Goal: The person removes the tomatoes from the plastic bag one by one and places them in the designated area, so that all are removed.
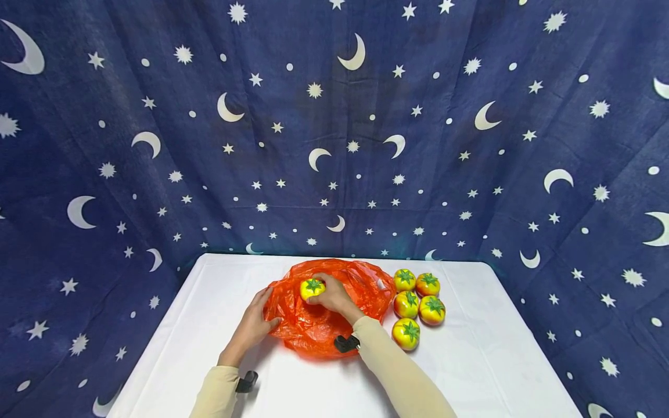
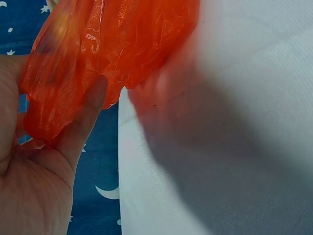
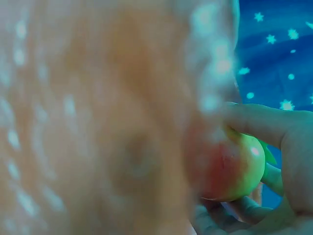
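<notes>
A red plastic bag lies spread and crumpled on the table. At its left side my left hand holds the edge, thumb in front and fingers behind the film, as the left wrist view shows on the bag. Over the bag's middle my right hand grips a yellow-red tomato with a green star-shaped top. In the right wrist view the fingers wrap round the tomato, and blurred bag film covers the left part.
Several more tomatoes stand grouped just right of the bag on the white-covered table. A dark blue curtain with moons and stars hangs behind and beside the table.
</notes>
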Demonstrator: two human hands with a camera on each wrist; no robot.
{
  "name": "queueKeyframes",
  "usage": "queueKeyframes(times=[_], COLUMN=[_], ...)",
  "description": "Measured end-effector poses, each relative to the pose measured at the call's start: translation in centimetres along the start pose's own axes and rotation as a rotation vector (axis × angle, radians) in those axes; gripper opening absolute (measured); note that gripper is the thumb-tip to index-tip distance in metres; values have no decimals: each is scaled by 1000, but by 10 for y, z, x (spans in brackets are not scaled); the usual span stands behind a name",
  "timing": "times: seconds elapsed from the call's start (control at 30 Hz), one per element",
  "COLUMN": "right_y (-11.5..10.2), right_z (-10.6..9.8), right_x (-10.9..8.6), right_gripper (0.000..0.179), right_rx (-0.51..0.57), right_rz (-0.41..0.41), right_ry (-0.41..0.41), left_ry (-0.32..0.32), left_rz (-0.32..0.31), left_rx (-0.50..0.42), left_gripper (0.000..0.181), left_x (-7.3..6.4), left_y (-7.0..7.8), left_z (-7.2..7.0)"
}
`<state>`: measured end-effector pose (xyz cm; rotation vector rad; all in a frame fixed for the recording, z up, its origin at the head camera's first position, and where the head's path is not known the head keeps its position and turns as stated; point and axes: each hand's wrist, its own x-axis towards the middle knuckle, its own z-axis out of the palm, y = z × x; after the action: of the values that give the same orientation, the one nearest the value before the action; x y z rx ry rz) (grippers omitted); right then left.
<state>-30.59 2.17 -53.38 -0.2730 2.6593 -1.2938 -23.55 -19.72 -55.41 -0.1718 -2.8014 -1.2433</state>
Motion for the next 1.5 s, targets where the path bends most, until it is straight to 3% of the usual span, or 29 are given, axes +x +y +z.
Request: queueKeyframes(times=[0.5,0.8,1.5], right_y=[-18,-23,-19], right_z=[-14,-19,-33], right_x=[-25,-43,-78], right_gripper=[65,66,67], right_rx=[-10,46,170], right_rz=[-73,-129,-130], right_ry=[-12,16,79], left_ry=[-29,-26,-24], left_rz=[-43,-37,-24], left_rx=[-5,-6,-7], left_gripper=[83,83,83], left_x=[-1,-2,-2], left_y=[-3,-5,-4], left_z=[-1,-1,-1])
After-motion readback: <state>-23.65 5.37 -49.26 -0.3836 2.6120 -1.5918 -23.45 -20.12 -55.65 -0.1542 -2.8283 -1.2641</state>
